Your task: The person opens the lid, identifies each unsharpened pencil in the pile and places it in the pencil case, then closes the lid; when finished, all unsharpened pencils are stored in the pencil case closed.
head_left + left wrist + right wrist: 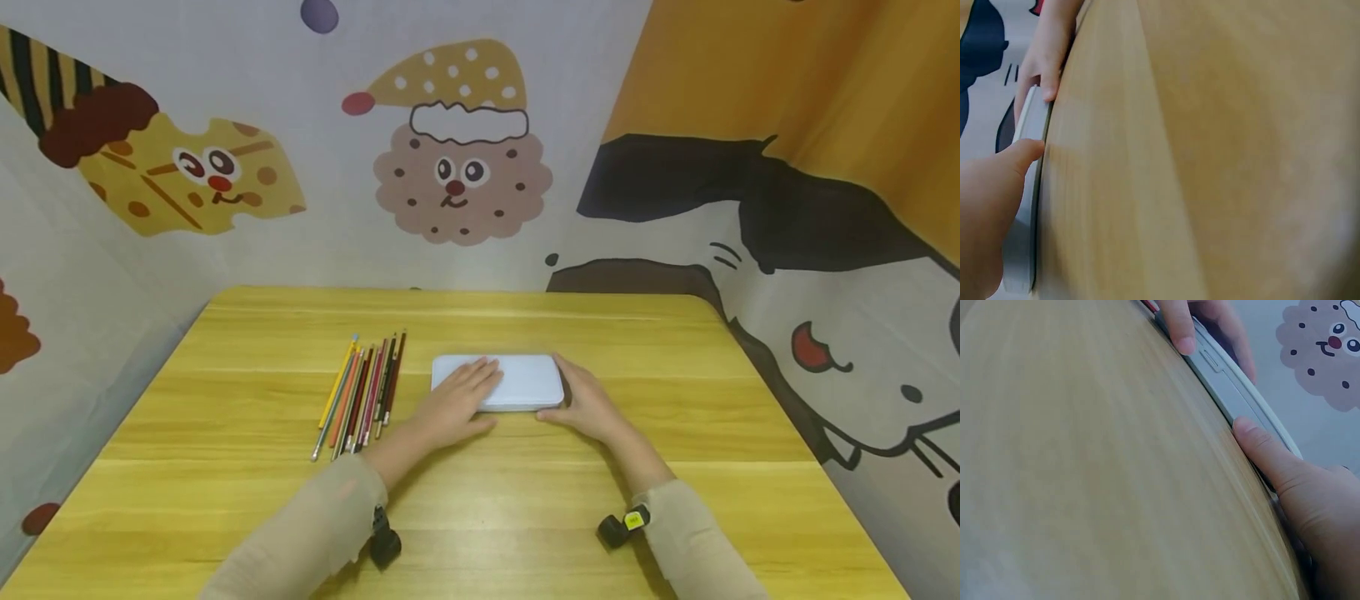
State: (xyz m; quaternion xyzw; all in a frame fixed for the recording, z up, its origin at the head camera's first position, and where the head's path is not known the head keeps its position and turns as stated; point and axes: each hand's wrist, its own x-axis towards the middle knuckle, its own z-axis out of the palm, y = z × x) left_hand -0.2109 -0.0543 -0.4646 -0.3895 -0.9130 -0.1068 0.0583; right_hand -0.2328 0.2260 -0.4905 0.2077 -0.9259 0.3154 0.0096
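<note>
A flat, pale white pencil case (525,383) lies closed on the table, its long side across the view. My left hand (459,406) rests on the left part of its lid with straight fingers, the thumb at the near side. At the right end, my right hand (588,404) grips the case, thumb at the near corner and fingers round the far one. In the right wrist view, the front wall of the case (1222,381) shows a small oblong recess between the two thumbs. The left wrist view shows the case (1019,250) edge-on, low against the tabletop.
Left of the case, several pencils (367,392) in yellow, red, black and other colours lie loosely side by side. The wood-grain table (480,517) ends at a far edge before a cartoon-printed cloth (330,250). Each forearm wears a small black camera (386,546).
</note>
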